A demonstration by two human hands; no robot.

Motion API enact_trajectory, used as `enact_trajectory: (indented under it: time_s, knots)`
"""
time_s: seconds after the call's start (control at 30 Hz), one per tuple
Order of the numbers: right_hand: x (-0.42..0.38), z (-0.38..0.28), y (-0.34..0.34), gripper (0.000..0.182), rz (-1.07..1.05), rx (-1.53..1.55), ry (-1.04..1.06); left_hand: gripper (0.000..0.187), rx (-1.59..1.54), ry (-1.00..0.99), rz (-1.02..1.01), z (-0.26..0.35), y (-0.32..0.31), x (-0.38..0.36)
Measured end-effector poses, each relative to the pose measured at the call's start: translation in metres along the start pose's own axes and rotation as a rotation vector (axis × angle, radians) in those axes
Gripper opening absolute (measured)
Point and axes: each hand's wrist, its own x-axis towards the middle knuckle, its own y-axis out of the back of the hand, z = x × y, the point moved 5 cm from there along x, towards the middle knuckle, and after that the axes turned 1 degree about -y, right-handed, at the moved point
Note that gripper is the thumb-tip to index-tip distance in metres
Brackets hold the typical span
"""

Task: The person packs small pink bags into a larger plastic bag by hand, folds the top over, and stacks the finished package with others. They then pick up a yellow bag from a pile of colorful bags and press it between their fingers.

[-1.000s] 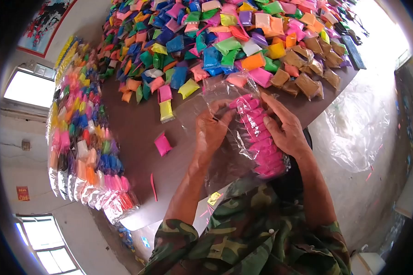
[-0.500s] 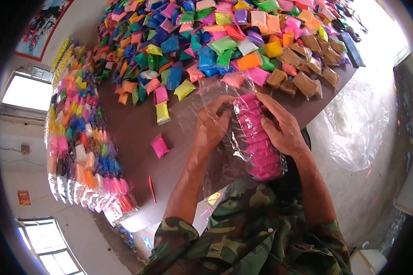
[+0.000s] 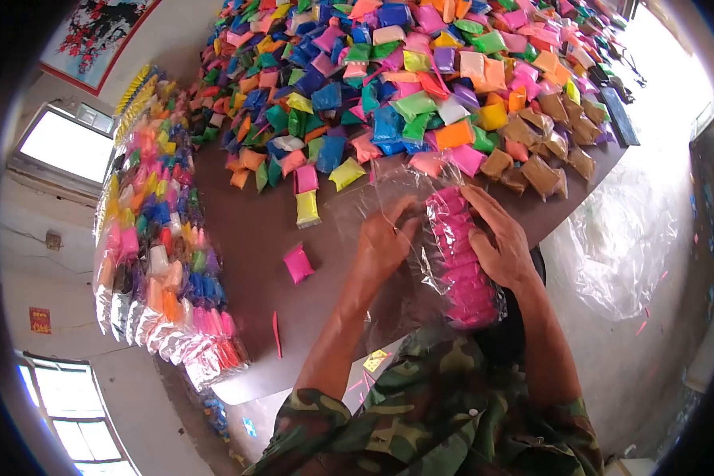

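A column of pink packets [image 3: 464,266] in a clear bag [image 3: 422,274], long axis running near to far, lies between the hands, closer to the right [image 3: 501,242], which grips its right edge; left fingertips [image 3: 404,224] pinch loose film.

Pink packets [image 3: 462,274]: in a straighter column; the top ones no longer jut toward the left hand [image 3: 387,238].
Left fingertips: now slightly apart from the column.
Table [image 3: 250,246]: appears lower and farther right.
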Motion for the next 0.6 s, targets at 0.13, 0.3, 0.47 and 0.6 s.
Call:
enact_trajectory:
  time_s: [0.13, 0.3, 0.47, 0.6]
  knots:
    - [-0.001, 0.000, 0.000, 0.066, 0.003, 0.003, 0.005, 0.030, 0.051, 0.147, -0.004, -0.005, 0.034, -0.026]
    - [-0.002, 0.001, 0.000, 0.065, 0.010, 0.003, 0.008, 0.031, 0.520, 0.043, 0.215, -0.015, 0.125, -0.058]
    - [-0.002, 0.003, -0.001, 0.064, 0.017, 0.020, 0.020, 0.042, 0.629, 0.293, 0.146, -0.072, 0.183, -0.080]
    - [-0.003, 0.005, -0.002, 0.062, 0.022, 0.061, -0.007, 0.047, 0.239, 0.487, 0.097, -0.103, 0.187, -0.097]
